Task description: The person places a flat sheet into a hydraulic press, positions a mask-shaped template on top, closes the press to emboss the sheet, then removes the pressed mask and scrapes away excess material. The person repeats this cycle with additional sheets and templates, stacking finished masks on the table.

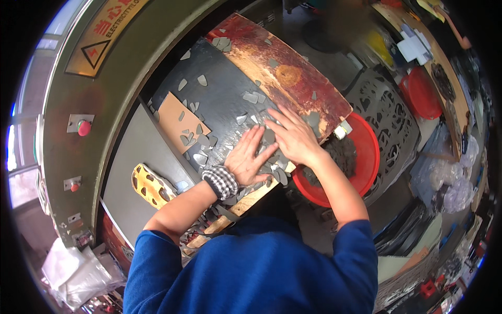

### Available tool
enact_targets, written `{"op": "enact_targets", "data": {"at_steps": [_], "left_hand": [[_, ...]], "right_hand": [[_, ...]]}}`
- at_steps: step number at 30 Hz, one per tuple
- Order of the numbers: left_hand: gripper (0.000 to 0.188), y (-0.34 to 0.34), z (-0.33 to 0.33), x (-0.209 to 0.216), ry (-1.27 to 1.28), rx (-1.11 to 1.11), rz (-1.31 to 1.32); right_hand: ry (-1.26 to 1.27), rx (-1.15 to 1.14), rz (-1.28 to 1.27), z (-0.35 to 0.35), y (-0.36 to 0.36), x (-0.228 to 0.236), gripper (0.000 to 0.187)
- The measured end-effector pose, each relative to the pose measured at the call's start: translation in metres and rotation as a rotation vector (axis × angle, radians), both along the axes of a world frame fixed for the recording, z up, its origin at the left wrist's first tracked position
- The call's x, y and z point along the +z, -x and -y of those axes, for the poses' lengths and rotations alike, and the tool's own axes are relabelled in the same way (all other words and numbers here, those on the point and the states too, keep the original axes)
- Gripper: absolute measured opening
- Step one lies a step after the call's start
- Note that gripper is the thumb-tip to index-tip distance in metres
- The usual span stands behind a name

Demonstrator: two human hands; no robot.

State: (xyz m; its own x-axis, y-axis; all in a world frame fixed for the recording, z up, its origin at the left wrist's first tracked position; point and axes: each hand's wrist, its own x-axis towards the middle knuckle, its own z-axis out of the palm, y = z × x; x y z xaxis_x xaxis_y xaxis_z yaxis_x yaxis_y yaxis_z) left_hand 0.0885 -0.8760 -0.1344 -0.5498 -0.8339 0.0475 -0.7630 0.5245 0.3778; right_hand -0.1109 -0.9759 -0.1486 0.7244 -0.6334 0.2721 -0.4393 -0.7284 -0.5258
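My left hand (244,161), with a checkered black-and-white band at its wrist, lies flat on the dark work board with its fingers spread. Beside it my right hand (294,135) is also flat, fingers stretched over small grey cut-out pieces. Between and around both hands lie many such flat, rounded grey pieces (252,98) on the black board (219,78). Several more rest on a tan sheet (170,118) left of my hands. Just right of my right hand stands a red tub (372,152) with grey pieces inside.
A worn red wooden board (293,73) borders the black surface. To the left, a green machine frame (99,99) carries a red push button (83,127). A yellow plate with holes (149,186) lies on the grey ledge (141,146). Perforated dark sheets (387,115) are stacked beyond the tub.
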Motion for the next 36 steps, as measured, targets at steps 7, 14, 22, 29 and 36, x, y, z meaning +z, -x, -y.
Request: {"op": "enact_targets", "data": {"at_steps": [7, 14, 22, 29, 36], "left_hand": [[0.069, 0.054, 0.038, -0.016, 0.146, 0.001, -0.221], [0.055, 0.162, 0.046, -0.03, -0.037, -0.097, -0.715], [0.015, 0.11, -0.03, 0.002, -0.282, -0.018, -0.416], [0.016, -0.037, -0.159, 0.07, -0.579, -0.109, -0.54], [0.02, -0.162, -0.315, 0.109, -0.174, 0.896, -0.686]], "right_hand": [[-0.184, -0.277, 0.206, -0.04, 0.055, 0.007, 0.038], [-0.203, -0.903, 0.323, -0.095, 0.145, 0.008, 0.029], [-0.314, -0.833, 0.483, -0.114, 0.066, 0.03, 0.022], [-0.214, 0.028, 0.215, -0.16, -0.133, 0.057, 0.055], [-0.068, 0.476, -0.077, -0.186, -0.262, 0.061, 0.095]]}}
